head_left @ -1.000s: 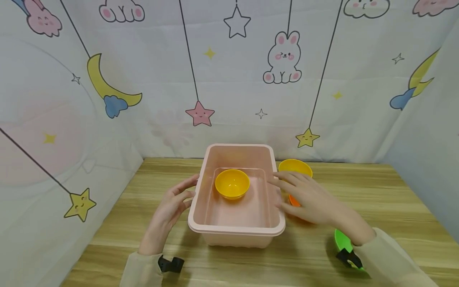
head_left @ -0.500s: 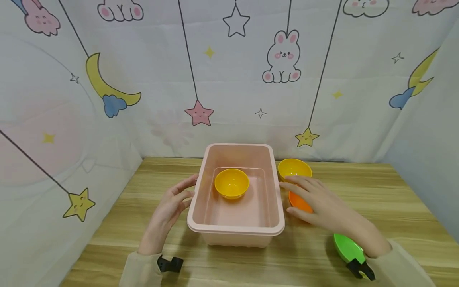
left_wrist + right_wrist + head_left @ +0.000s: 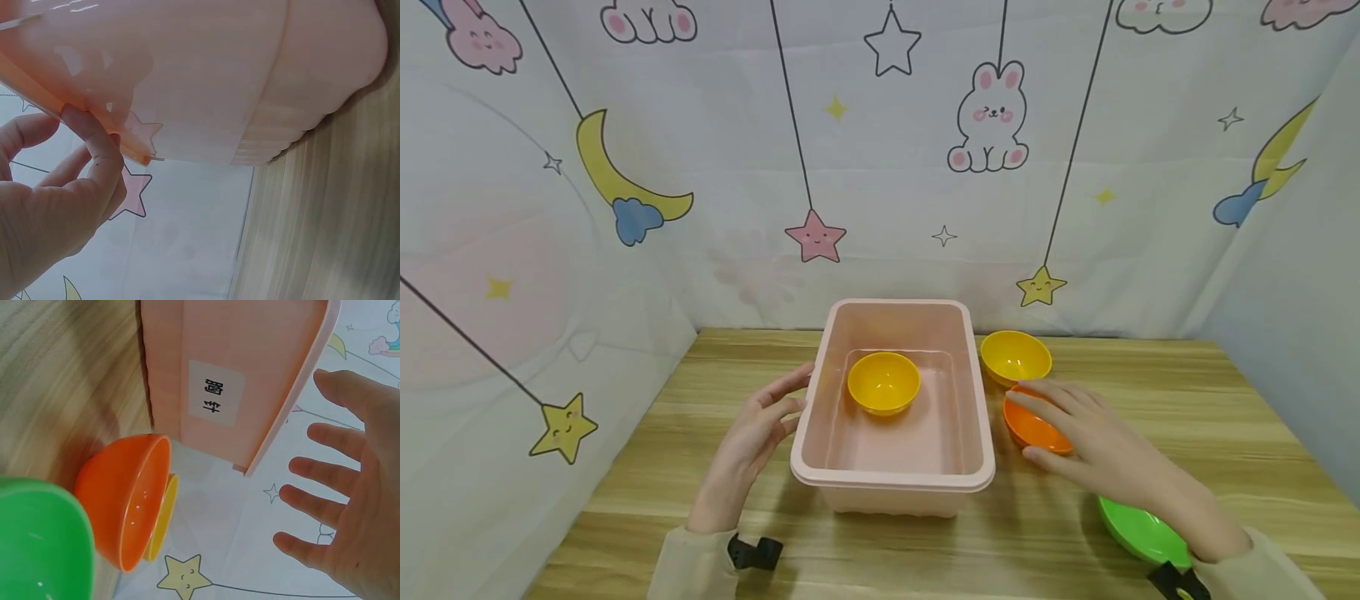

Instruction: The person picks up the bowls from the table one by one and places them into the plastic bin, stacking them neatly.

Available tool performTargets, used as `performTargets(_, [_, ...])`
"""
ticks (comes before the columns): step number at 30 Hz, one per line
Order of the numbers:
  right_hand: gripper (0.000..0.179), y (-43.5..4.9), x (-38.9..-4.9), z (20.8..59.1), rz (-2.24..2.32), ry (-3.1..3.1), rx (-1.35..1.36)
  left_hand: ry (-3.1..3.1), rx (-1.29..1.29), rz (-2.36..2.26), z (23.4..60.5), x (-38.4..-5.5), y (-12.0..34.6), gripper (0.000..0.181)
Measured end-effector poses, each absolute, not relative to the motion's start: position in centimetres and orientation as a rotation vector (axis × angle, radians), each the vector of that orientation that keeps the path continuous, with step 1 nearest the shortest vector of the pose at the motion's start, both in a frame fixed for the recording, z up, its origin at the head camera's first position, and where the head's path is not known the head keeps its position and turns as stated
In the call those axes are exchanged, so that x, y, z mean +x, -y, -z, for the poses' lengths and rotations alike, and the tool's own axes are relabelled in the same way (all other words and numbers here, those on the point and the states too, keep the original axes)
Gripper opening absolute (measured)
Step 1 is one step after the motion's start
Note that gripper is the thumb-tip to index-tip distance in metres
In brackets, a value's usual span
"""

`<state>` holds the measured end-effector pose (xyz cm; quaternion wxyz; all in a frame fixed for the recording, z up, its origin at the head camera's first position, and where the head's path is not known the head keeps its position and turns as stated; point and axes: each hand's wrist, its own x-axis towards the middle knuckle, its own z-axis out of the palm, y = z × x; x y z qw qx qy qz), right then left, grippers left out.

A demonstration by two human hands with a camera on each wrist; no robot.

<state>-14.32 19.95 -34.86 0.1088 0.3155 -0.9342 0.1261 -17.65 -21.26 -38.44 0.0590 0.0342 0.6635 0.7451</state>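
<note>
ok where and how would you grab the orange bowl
Probably by the right side of its rim, with the right hand coming down from above: thumb inside, fingers outside. The orange bowl sits upright, mouth up, with a thin flared rim; the pink bin stands to its left and a yellow bowl just behind.

one bowl (image 3: pixel 883 383) sits in the tub (image 3: pixel 895 481), right of which lie a back bowl (image 3: pixel 1017 354), middle bowl (image 3: pixel 1033 428) and front bowl (image 3: pixel 1138 529).

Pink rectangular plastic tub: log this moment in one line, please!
left hand: touches pink rectangular plastic tub; right hand: hovers above round orange bowl; one round yellow bowl: inside tub; round green bowl: outside tub
</note>
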Motion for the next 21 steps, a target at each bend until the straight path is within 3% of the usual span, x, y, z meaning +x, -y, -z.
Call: performTargets(21, [0.063, -22.9, -12.3, 37.3, -0.337, 2.735, 0.853, -2.009, 0.078, -2.254, 38.6, -17.7, 21.4, 0.056])
